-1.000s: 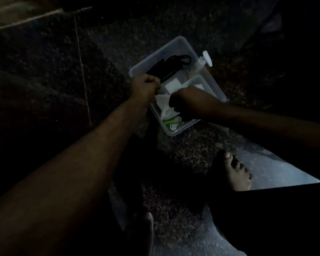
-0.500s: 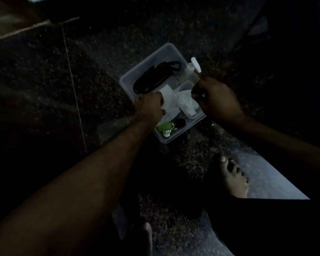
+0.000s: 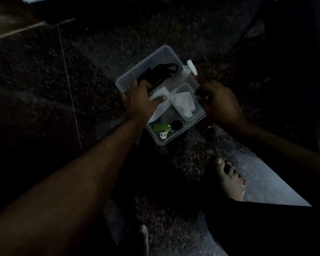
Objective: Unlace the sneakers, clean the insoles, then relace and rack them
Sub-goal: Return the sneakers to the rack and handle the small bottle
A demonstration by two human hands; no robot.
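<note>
Over the clear box (image 3: 156,54) on the floor, left hand (image 3: 139,100) presses flat on white cloth (image 3: 158,94), right hand (image 3: 218,102) grips the rim, seemingly fetching cleaning supplies; next, lift cloth out.

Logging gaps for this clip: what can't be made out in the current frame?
- Head view: right hand at the clear box rim; darkness hides its fingers' hold.
- Left hand covers part of the white cloth.
- Black cord: too dim to identify.
- No sneakers in view.
</note>
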